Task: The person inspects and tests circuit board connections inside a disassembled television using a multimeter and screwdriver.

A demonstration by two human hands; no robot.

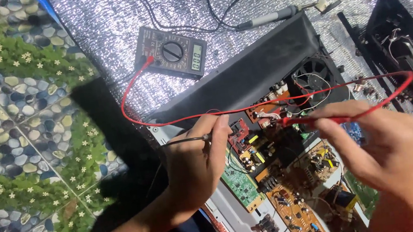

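Hands at work over an opened electronic device, seen from a head camera looking down. The left hand (194, 159) has its fingers curled narrowly around a black probe (188, 140), whose thin black lead runs off to the left. The right hand (382, 146) pinches a red probe (306, 119) between thumb and fingertips, its tip pointing left toward the circuit boards.

Both probes hover over the open device (282, 175), a black metal case with its lid off. Inside are several circuit boards: a green board (240, 184) just under the left hand, brown boards (293, 210) crowded with parts toward the bottom edge, and a round fan (316, 76) at the far corner (whether either probe tip actually touches a board cannot be told).

A red wire (217, 113) loops from the red probe across the case and up to a dark multimeter (172, 55) with a round dial, lying beyond the device's far edge on a silver foil mat (108, 15). A soldering iron (265, 18) rests on the mat near the multimeter. At the mat's right edge lies another black frame (406, 51) with loose wires. Left of the mat is tiled floor (4, 126) patterned with pebbles and green leaves.
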